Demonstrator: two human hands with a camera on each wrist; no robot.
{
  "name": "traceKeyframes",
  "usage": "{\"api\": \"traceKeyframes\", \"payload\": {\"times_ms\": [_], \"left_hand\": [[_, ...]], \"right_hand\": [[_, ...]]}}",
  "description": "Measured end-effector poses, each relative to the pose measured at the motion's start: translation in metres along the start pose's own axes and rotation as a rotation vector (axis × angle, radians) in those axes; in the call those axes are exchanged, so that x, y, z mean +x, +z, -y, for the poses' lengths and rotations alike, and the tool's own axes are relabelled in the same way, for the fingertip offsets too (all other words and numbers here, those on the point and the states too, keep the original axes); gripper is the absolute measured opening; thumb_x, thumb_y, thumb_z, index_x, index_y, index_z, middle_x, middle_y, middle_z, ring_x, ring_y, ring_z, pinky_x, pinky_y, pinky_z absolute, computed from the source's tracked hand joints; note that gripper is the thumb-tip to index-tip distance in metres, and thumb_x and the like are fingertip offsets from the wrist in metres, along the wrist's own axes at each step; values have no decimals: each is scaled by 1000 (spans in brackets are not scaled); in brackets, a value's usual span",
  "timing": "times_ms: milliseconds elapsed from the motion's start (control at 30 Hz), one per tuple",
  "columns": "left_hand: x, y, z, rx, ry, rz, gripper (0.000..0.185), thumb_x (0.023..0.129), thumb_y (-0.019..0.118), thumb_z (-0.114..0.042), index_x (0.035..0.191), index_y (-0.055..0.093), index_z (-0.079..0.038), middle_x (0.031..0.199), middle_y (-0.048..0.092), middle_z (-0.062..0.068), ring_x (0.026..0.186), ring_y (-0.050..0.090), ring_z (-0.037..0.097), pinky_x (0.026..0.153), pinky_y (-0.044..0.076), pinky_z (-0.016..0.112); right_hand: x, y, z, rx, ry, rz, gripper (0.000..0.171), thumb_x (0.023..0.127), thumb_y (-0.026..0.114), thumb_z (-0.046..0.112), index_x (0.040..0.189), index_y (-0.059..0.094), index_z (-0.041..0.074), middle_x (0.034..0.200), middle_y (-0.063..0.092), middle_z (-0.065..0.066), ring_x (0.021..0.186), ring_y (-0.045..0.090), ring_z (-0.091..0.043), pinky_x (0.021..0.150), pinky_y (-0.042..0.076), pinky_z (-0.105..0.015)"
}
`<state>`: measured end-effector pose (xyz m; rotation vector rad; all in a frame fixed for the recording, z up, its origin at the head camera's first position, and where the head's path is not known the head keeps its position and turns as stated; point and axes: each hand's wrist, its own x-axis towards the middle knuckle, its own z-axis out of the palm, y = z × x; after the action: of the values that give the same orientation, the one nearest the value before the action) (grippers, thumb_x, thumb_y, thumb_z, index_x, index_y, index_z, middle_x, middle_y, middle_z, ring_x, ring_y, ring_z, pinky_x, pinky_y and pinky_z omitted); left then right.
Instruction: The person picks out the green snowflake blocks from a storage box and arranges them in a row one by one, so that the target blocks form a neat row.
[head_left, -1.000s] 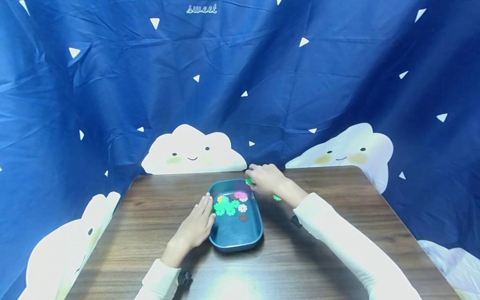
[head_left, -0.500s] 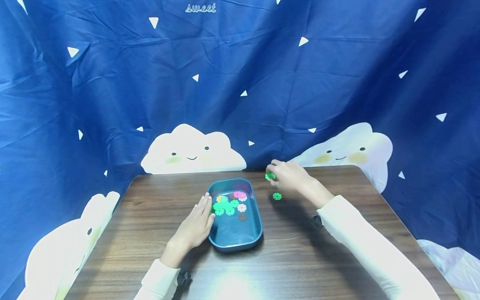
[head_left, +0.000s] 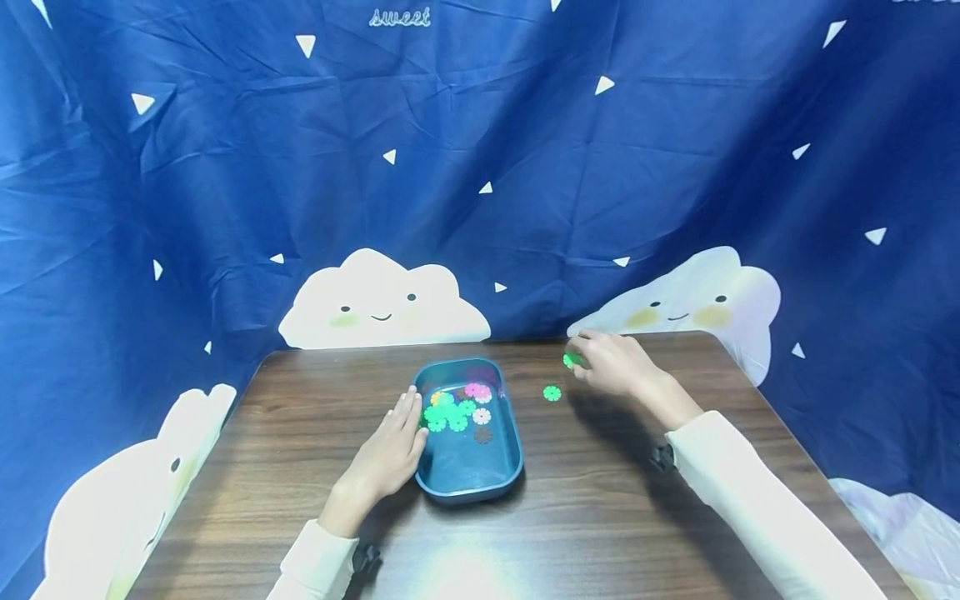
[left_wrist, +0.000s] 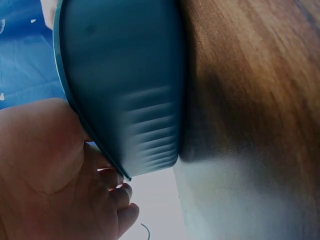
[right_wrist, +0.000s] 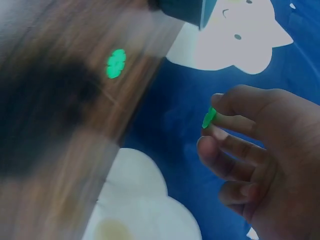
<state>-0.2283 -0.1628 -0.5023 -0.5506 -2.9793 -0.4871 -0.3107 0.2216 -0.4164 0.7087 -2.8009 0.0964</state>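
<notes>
A teal tray sits mid-table and holds several flower-shaped plastic discs in green, pink, white and brown. My left hand rests flat against the tray's left wall, fingers straight. To the right of the tray, my right hand hovers over the table and pinches a green disc between thumb and fingers; that green disc shows edge-on in the right wrist view. Another green disc lies on the wood between the tray and that hand, also visible as the loose disc in the right wrist view.
The brown wooden table is backed by a dark blue curtain with white clouds. The table's far edge lies just behind my right hand.
My right hand has carried a green disc from the tray's far right corner out to the right, over the table. The left hand has stayed against the tray.
</notes>
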Motion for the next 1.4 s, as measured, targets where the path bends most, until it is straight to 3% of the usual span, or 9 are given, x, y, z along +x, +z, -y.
{"api": "traceKeyframes", "payload": {"times_ms": [200, 367, 833, 1400], "left_hand": [[0, 4, 2, -7, 7, 3, 62, 106, 31, -36, 155, 20, 0, 165, 14, 14, 153, 16, 29, 122, 23, 49], [0, 9, 6, 5, 17, 0, 63, 106, 29, -39, 156, 17, -3, 165, 13, 12, 153, 14, 27, 123, 22, 48], [0, 6, 4, -6, 31, -9, 64, 107, 24, -41, 155, 19, 0, 165, 14, 14, 153, 15, 29, 123, 22, 50], [0, 5, 6, -2, 26, -15, 64, 107, 26, -41, 155, 20, 0, 165, 14, 14, 153, 15, 29, 123, 23, 49]], "right_hand": [[-14, 16, -10, 30, 40, 38, 24, 85, 72, 31, 106, 70, 19, 100, 63, 1, 73, 66, -24, 58, 52, -45], [-21, 32, -17, 70, 79, 62, 29, 85, 72, 30, 111, 70, 16, 106, 64, -1, 82, 69, -26, 65, 55, -50], [-25, 71, -26, 125, 139, 121, 22, 86, 72, 29, 105, 68, 18, 101, 63, 1, 81, 66, -23, 64, 53, -49], [-21, 92, -27, 154, 180, 179, 28, 89, 70, 29, 113, 69, 14, 112, 63, -4, 90, 67, -30, 66, 54, -52]]}}
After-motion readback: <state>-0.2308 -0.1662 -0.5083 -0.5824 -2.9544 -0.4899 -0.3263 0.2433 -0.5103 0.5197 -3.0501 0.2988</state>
